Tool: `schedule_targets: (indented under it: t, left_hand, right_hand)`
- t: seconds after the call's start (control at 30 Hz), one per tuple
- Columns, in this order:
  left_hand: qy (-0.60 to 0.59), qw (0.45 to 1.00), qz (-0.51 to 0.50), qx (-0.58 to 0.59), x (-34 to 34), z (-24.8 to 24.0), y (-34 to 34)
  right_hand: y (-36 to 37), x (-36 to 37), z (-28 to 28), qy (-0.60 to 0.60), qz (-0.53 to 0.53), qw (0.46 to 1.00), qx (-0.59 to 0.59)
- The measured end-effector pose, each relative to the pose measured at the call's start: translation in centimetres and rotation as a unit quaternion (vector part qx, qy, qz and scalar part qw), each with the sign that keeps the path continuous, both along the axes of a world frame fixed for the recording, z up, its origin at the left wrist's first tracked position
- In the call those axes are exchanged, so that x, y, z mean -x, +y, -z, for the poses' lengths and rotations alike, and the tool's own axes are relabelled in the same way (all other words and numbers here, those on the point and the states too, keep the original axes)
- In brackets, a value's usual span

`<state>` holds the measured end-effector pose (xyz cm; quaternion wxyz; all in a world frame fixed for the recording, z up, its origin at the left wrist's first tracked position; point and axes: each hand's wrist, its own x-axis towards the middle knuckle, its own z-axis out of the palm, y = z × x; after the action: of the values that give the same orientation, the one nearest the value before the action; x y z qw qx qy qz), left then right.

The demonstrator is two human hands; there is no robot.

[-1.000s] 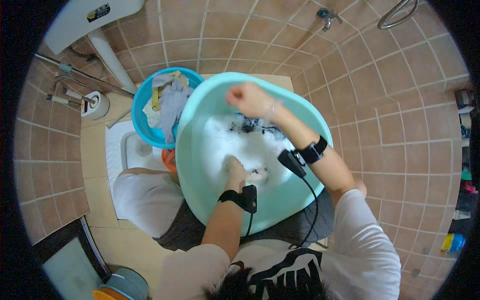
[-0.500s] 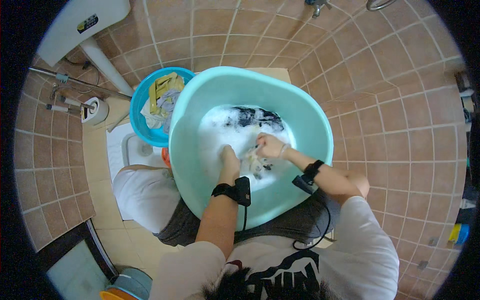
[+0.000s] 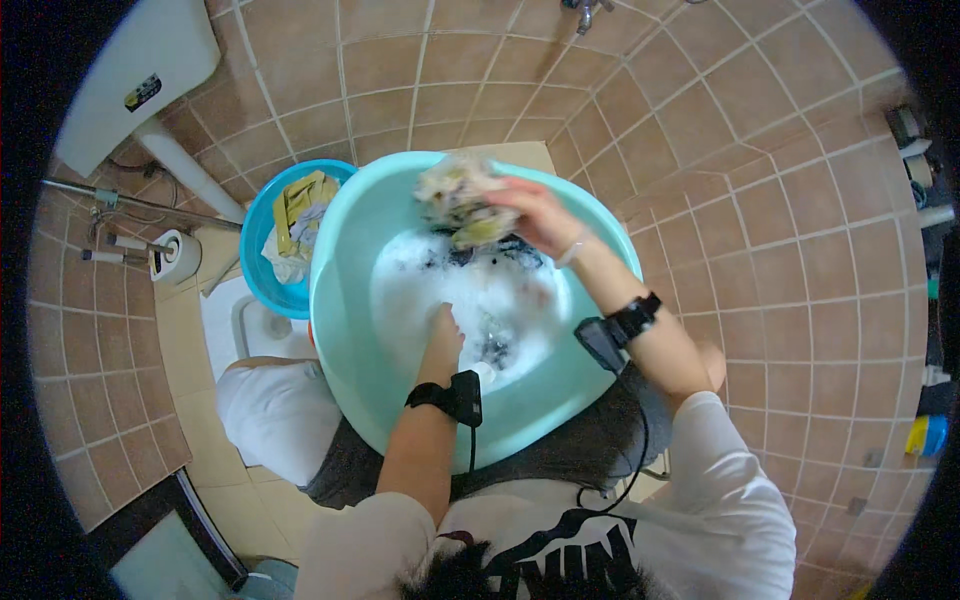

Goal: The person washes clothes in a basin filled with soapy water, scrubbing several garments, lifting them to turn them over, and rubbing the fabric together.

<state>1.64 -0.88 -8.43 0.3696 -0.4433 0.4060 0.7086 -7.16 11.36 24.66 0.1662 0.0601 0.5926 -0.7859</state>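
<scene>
A large mint-green tub (image 3: pixel 350 370) holds white soapy water (image 3: pixel 410 290) between my legs. My right hand (image 3: pixel 540 220) is raised near the tub's far side. It grips a bunched, wet piece of patterned cloth (image 3: pixel 462 200), pale with dark and yellow-green patches, smeared by motion. My left hand (image 3: pixel 444 328) is lowered into the suds, its fingers hidden by foam. Dark cloth (image 3: pixel 510 248) shows through the foam below the raised bundle. A dark and greenish patch (image 3: pixel 494 345) lies in the water right of my left hand.
A blue basin (image 3: pixel 268 275) with yellow, white and grey-blue cloths stands to the left, above a white squat toilet (image 3: pixel 222 320). A toilet roll (image 3: pixel 178 255) hangs on the left. Tiled walls (image 3: pixel 780 270) rise close on the right and behind; a tap (image 3: pixel 585 15) is on the far wall.
My right hand has risen from the suds toward the tub's far side, lifting the patterned cloth. My left hand stays low in the foam. The whole view has shifted slightly.
</scene>
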Motion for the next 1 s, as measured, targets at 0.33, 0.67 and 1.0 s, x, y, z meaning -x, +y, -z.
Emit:
schedule_targets:
  t: [0.33,0.67,1.0]
  left_hand:
    - [0.06,0.995,-0.075,0.027,-0.2,-7.8,0.4]
    - [-0.05,0.996,-0.039,0.06,0.8,-8.2,-0.3]
    - [0.349,0.853,-0.103,-0.375,1.3,-11.6,3.0]
  right_hand:
    - [10.6,-4.9,24.6,-0.135,-0.406,0.73,-0.533]
    - [5.0,-6.8,19.0,-0.182,-0.115,0.926,-0.31]
    - [-4.1,-9.9,6.6,0.104,-0.134,0.914,-0.37]
